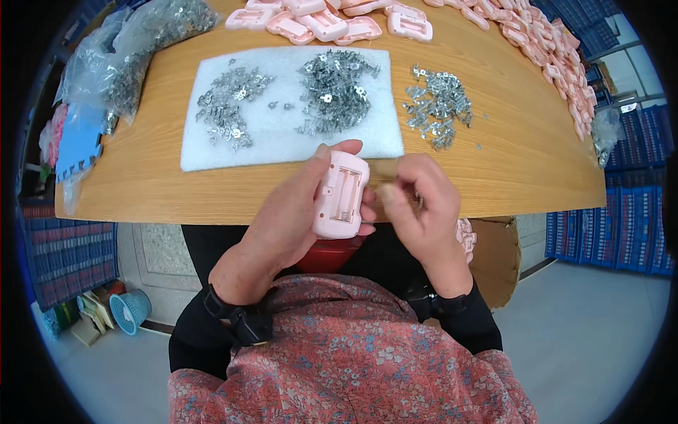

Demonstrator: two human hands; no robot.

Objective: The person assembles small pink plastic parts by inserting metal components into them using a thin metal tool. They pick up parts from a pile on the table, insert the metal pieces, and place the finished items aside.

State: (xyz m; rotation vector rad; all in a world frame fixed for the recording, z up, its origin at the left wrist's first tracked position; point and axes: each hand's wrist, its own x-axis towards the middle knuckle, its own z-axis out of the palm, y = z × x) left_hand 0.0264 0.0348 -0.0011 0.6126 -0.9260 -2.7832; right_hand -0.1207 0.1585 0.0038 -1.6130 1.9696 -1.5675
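Note:
My left hand (282, 201) is closed round a pale pink plastic casing (326, 212), held at the table's near edge. An open rectangular battery compartment with two long slots faces up, and metal shows at its lower end. Just right of the casing is my right hand (431, 205), with its fingers curled and its thumb and forefinger towards the casing. Those fingertips are smeared by motion, so I cannot make out whether anything is between them. Beyond my hands, a white foam sheet (282, 63) bears two heaps of small metal contact pieces, a left heap (229, 106) and a right heap (339, 92).
Another heap of metal pieces (439, 106) lies on the wooden table (508, 169) right of the foam. Pink casings (328, 25) are piled at the back, and more (544, 53) line the right edge. Plastic bags (134, 56) of metal parts stand at the far left.

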